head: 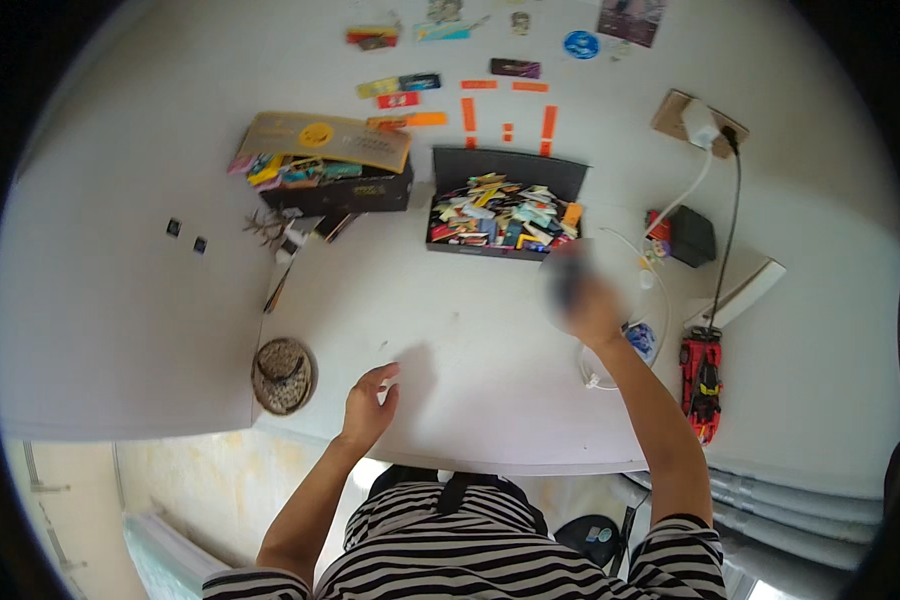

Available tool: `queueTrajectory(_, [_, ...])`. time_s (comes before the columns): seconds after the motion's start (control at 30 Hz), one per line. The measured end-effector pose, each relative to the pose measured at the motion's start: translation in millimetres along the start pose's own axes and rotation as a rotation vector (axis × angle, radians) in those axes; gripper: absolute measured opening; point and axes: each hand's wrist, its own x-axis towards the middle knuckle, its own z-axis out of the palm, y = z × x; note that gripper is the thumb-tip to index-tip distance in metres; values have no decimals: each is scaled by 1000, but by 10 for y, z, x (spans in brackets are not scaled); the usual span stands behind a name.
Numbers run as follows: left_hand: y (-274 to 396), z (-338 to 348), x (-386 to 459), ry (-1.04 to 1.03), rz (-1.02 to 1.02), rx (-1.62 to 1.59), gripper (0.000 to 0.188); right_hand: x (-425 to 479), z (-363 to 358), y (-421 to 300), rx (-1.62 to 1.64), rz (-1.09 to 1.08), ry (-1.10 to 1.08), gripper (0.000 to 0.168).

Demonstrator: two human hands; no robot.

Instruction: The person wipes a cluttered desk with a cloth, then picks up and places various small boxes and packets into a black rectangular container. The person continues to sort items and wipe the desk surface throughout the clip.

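My left hand is over the white desk, fingers curved and apart from the thumb, holding nothing. My right hand reaches forward on the right, just before the near right corner of an open black box. A blur covers its fingers. Something dark and reddish shows at the fingertips, but I cannot tell what it is or whether it is held. Small flat colourful packets or cards fill the box in a loose heap, and its black lid stands up against the wall.
At back left, a second box overflows with packets. A woven straw hat sits at the left edge. On the right are a white cable, a black block-shaped object, a red toy car and a plugged wall socket.
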Motion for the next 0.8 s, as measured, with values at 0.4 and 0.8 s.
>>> queueTrajectory(0.4, [-195,-257,-657,326,-513,-446,22,-311,707,-2309,382,-505,26,51])
queueTrajectory(0.8, [-632,-1417,-760,376,-177,482,102,-156,654,-2168,230,-669,-73,46])
